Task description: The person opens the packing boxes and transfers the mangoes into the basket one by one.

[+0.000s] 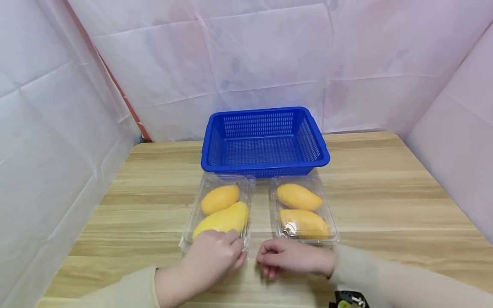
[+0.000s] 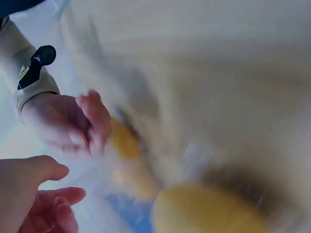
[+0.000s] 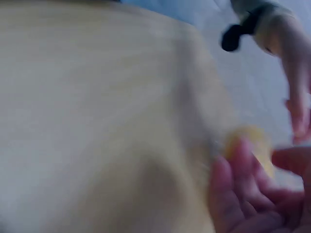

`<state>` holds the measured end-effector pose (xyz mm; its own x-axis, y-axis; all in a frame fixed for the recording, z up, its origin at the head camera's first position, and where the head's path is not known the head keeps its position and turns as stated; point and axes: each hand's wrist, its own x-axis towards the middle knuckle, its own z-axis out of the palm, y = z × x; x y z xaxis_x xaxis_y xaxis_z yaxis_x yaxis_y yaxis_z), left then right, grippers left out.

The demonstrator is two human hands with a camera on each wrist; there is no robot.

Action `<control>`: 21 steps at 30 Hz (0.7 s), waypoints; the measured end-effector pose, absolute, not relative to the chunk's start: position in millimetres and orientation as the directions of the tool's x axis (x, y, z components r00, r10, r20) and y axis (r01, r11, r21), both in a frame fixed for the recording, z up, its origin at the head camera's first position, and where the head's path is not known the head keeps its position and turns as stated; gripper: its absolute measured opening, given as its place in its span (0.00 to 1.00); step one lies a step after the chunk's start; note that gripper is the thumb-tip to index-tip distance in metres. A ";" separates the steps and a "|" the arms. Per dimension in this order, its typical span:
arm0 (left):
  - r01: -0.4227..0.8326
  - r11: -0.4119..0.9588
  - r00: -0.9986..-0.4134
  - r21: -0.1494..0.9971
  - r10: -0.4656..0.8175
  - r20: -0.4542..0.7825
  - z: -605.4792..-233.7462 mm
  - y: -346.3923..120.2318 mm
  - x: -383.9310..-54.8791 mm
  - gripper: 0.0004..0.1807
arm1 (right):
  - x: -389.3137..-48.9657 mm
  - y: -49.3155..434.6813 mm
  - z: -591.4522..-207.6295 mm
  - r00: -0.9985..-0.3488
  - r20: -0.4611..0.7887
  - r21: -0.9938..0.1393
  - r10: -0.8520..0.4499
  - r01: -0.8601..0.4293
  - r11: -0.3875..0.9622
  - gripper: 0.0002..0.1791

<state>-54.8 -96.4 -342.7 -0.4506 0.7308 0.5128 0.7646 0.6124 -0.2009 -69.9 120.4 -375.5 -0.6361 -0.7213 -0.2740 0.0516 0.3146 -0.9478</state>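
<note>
My left hand [image 1: 217,253] is at the front edge of a clear plastic clamshell box [image 1: 188,234], fingers loosely bent. Inside that box lie an orange-yellow mango [image 1: 219,199] and a larger, brighter yellow one [image 1: 226,219]. Just in front of a second clear box [image 1: 332,224] is my right hand [image 1: 286,256], its fingers relaxed and half curled. Two orange mangoes [image 1: 299,196] lie in this box. Thumb and fingers of the left hand [image 2: 36,196] stand apart in the left wrist view, holding nothing. The right wrist view is blurred; the right hand [image 3: 257,194] appears without any object.
Behind both boxes stands a blue perforated basket [image 1: 265,166] with nothing in it. The wooden table [image 1: 385,196] extends to either side. Pale patterned sheets [image 1: 265,55] hang at the back and sides. A dark device [image 1: 348,298] is strapped at the right wrist.
</note>
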 end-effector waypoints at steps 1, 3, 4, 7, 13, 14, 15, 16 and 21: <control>0.758 0.623 -0.470 -0.193 0.726 0.502 -336.2 -96.3 -58.5 0.15 | -73.5 125.6 -367.0 -0.628 -0.280 -0.943 -0.726 0.039 0.330 0.12; 0.741 0.646 -0.511 -0.184 0.720 0.470 -324.4 -96.3 -68.0 0.16 | -83.0 135.5 -350.0 -0.640 -0.270 -0.937 -0.719 0.004 0.348 0.11; 0.728 0.662 -0.538 -0.178 0.713 0.450 -319.3 -96.2 -73.6 0.16 | -89.3 139.6 -343.0 -0.654 -0.256 -0.936 -0.712 -0.016 0.351 0.11; 0.682 0.712 -0.626 -0.167 0.686 0.370 -309.3 -95.8 -94.2 0.15 | -112.4 148.2 -328.9 -0.725 -0.224 -0.935 -0.651 -0.029 0.354 0.09; 0.628 0.764 -0.732 -0.148 0.645 0.220 -305.1 -84.7 -132.2 0.11 | -159.6 150.7 -323.3 -0.807 -0.237 -0.880 -0.541 -0.057 0.471 0.12; 0.627 0.766 -0.740 -0.141 0.643 0.199 -304.7 -81.2 -136.9 0.11 | -165.8 148.9 -323.1 -0.810 -0.245 -0.864 -0.532 -0.066 0.498 0.13; 0.625 0.768 -0.747 -0.138 0.640 0.178 -304.4 -77.3 -141.3 0.10 | -171.3 146.3 -322.8 -0.813 -0.253 -0.849 -0.525 -0.074 0.524 0.14; 0.620 0.772 -0.757 -0.138 0.635 0.153 -303.8 -73.3 -145.3 0.10 | -176.6 143.6 -323.2 -0.813 -0.257 -0.838 -0.523 -0.083 0.540 0.15; 0.571 0.804 -0.815 -0.164 0.580 0.006 -302.8 -54.1 -159.8 0.11 | -193.4 129.2 -325.7 -0.810 -0.308 -0.812 -0.499 -0.049 0.581 0.20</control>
<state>-159.8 -54.1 -302.8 -0.8148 0.5797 0.0064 0.5711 0.8044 -0.1635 -193.4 129.2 -325.7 -0.8101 -0.4989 -0.3080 -0.0493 0.5814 -0.8122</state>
